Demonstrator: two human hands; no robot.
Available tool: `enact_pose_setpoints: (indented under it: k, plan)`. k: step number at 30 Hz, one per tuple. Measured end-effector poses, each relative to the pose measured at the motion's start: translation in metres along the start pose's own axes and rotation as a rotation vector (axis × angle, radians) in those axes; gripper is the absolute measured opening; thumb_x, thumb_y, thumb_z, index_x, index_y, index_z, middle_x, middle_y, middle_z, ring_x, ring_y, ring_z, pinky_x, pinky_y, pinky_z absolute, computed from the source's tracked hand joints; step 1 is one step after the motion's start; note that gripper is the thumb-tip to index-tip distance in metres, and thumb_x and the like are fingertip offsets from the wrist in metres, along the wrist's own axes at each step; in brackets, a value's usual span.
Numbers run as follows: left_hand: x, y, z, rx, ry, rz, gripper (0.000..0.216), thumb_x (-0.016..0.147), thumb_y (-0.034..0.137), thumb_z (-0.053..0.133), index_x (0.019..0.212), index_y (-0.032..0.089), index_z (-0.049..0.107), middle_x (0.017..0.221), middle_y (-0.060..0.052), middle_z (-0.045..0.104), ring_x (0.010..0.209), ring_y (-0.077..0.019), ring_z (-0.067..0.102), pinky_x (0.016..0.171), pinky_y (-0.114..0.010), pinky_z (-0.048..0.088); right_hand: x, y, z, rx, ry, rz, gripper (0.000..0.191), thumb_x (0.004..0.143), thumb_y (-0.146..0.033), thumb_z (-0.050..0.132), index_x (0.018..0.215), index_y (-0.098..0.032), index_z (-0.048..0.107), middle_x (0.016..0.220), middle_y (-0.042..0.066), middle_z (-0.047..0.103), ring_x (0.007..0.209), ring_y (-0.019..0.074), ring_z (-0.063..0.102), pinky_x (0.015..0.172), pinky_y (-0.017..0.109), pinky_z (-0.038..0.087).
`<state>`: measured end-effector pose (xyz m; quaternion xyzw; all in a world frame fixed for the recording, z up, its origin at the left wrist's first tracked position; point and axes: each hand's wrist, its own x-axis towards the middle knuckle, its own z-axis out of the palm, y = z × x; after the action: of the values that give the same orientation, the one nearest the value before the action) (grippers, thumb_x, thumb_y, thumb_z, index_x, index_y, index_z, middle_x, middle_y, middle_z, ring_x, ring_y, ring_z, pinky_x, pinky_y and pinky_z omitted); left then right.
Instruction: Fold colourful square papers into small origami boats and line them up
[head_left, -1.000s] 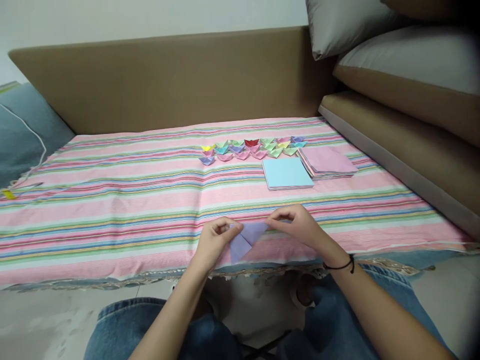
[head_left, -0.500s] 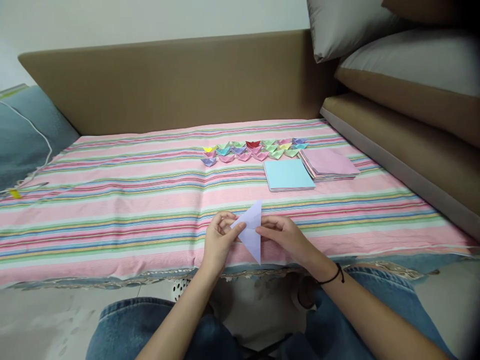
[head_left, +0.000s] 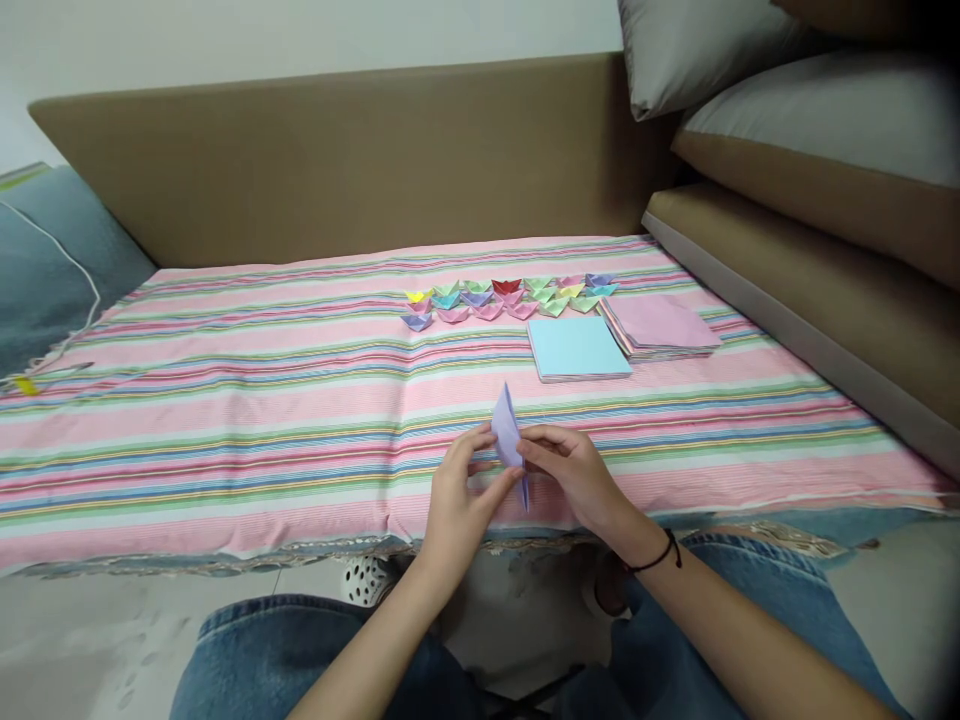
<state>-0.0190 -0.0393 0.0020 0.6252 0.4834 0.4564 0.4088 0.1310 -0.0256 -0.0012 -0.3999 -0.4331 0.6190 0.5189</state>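
A folded sheet of lilac origami paper [head_left: 507, 432] is held up between my two hands, turned nearly edge-on with its long points up and down. My left hand [head_left: 466, 490] grips it from the left, thumb at the lower right edge and fingers on the far left side. On the other side, my right hand [head_left: 574, 475] pinches the right edge between thumb and fingers. Beyond them lies a stack of square paper with a light blue sheet [head_left: 579, 348] on top. A second stack, topped by a pink sheet [head_left: 664, 325], touches it on the right.
Several small folded paper boats [head_left: 489, 311] in many colours stand in rows behind the stacks. A striped cloth [head_left: 225, 420] covers the seat. Cushions [head_left: 817, 130] are piled at the right, and a white cable [head_left: 67, 255] runs along the left.
The lilac paper has turned from a flat triangle facing me to nearly edge-on. My left thumb has shifted to its right edge, and my left hand has moved slightly right.
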Motion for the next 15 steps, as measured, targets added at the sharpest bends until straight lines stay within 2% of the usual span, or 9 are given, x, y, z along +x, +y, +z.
enact_pose_setpoints:
  k: [3, 5, 10, 15]
  plan:
    - [-0.0004, 0.0015, 0.0040, -0.189, -0.050, -0.149, 0.043, 0.071, 0.030, 0.070, 0.109, 0.021, 0.052, 0.116, -0.010, 0.058, 0.098, -0.0204, 0.061, 0.080, -0.032, 0.053, 0.0011, 0.0021, 0.0015, -0.025, 0.034, 0.014, 0.023, 0.063, -0.034, 0.076, 0.082, -0.020, 0.072, 0.085, 0.004, 0.072, 0.081, 0.0192, 0.065, 0.074, 0.032, 0.052]
    - [0.0003, 0.0019, 0.0048, -0.276, -0.067, -0.186, 0.042, 0.071, 0.028, 0.070, 0.109, 0.020, 0.052, 0.113, -0.009, 0.061, 0.098, -0.0195, 0.062, 0.080, -0.030, 0.053, 0.0019, 0.0038, 0.0014, -0.056, 0.049, 0.015, 0.027, 0.061, -0.035, 0.077, 0.082, -0.019, 0.072, 0.085, 0.005, 0.072, 0.081, 0.0209, 0.065, 0.075, 0.034, 0.053]
    - [0.0024, 0.0010, 0.0040, -0.408, -0.083, -0.157, 0.031, 0.076, 0.025, 0.065, 0.105, 0.020, 0.055, 0.111, -0.007, 0.064, 0.106, -0.0192, 0.060, 0.086, -0.029, 0.051, 0.0035, 0.0059, -0.0006, -0.074, 0.024, -0.018, 0.025, 0.065, -0.036, 0.075, 0.083, -0.020, 0.072, 0.087, 0.005, 0.072, 0.082, 0.0216, 0.066, 0.077, 0.036, 0.054]
    - [0.0026, -0.0013, 0.0037, -0.450, -0.086, -0.151, 0.030, 0.077, 0.025, 0.065, 0.105, 0.019, 0.056, 0.112, -0.008, 0.064, 0.109, -0.0212, 0.058, 0.091, -0.031, 0.048, 0.0052, 0.0071, -0.0028, -0.123, 0.014, -0.055, 0.027, 0.065, -0.040, 0.074, 0.083, -0.020, 0.072, 0.087, 0.006, 0.072, 0.083, 0.0226, 0.066, 0.078, 0.037, 0.054]
